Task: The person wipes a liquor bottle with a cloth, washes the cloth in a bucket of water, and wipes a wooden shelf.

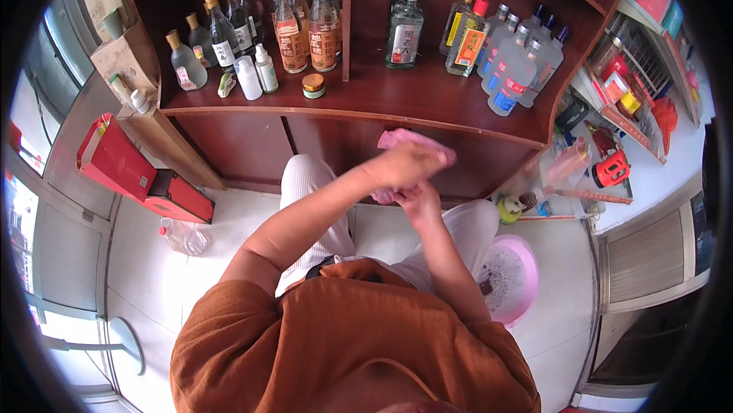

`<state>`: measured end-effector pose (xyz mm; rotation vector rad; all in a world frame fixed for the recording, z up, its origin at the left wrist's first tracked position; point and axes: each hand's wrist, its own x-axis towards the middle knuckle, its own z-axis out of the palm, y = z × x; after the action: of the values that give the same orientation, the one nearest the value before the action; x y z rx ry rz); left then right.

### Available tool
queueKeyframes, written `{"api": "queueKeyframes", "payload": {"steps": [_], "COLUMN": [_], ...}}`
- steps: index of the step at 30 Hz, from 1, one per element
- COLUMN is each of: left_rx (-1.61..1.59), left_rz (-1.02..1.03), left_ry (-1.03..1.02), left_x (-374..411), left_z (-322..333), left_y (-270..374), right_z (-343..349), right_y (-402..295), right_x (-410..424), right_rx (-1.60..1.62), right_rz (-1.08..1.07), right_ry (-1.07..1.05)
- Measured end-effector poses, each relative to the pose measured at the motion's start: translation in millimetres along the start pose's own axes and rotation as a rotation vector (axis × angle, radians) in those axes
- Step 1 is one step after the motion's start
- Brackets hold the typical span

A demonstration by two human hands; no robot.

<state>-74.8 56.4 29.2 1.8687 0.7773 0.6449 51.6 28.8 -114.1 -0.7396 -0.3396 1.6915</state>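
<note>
A pink cloth (396,137) is bunched between my two hands, in front of the dark red cabinet doors and over my knees. My left hand (405,165) reaches across to the right and grips its upper part, slightly blurred. Just below, my right hand (421,202) has its fingers closed on the lower folds of the cloth. Whether anything is wrapped inside the cloth is hidden.
Ahead, a wooden shelf (378,95) carries several glass bottles (323,35), a white spray bottle (265,69) and a small jar (313,86). A pink basin (529,275) of sudsy water stands at right. Red boxes (180,195) and a plastic jug (184,238) are at left.
</note>
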Motion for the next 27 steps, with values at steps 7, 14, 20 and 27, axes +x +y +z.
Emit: {"api": "queueKeyframes", "payload": {"steps": [7,14,20,27], "left_rx": [0.597,0.581,0.208,-0.295], "left_rz": [0.409,0.564,0.482,0.061], "left_ry": [-0.070,-0.046,-0.084,0.495], "left_x": [-45,-54,-48,11], "left_z": [38,37,14,-52], "left_y": [2,16,0,-43], "right_z": [43,77,92,74], "right_y": [-21,-47,-86,-156], "right_x": [-5,-36,-46,-16], "right_rx": [-0.357,-0.376,-0.276,0.193], "right_rz": [-0.223,-0.297,-0.264,-0.076], "right_ry": [-0.574,-0.441,-0.348,-0.187]}}
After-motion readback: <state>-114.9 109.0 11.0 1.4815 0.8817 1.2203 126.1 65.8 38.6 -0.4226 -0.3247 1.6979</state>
